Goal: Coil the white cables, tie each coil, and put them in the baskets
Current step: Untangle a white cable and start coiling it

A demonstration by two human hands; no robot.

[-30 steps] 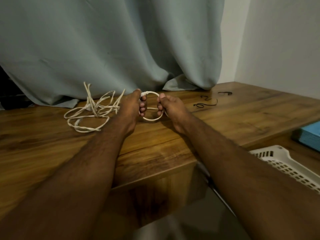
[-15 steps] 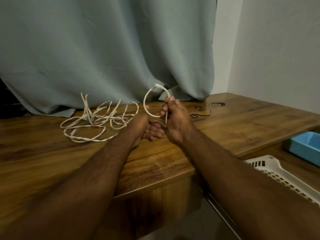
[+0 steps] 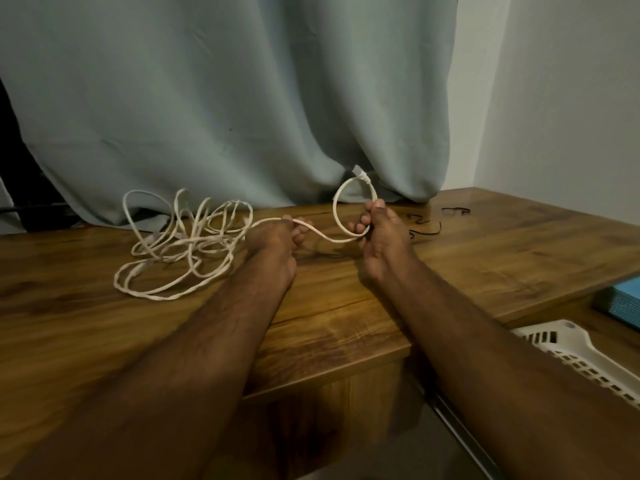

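- White cable (image 3: 194,244) lies mostly as a loose tangle on the wooden table (image 3: 346,306), left of both hands; one strand runs right to a small loop.
- Right hand (image 3: 377,237) pinches that loop where it crosses; the plug end (image 3: 358,173) sticks up at the top.
- Left hand (image 3: 273,237) grips the strand near the tangle.
- Judged light, limp, springy: loops likely to pop open unless held at the crossing.
- Tangle may snag as it feeds.
- Black ties (image 3: 426,226) lie far right; white basket (image 3: 581,362) and blue basket (image 3: 620,299) sit near right, below the table edge.
- Curtain (image 3: 242,98) hangs behind.
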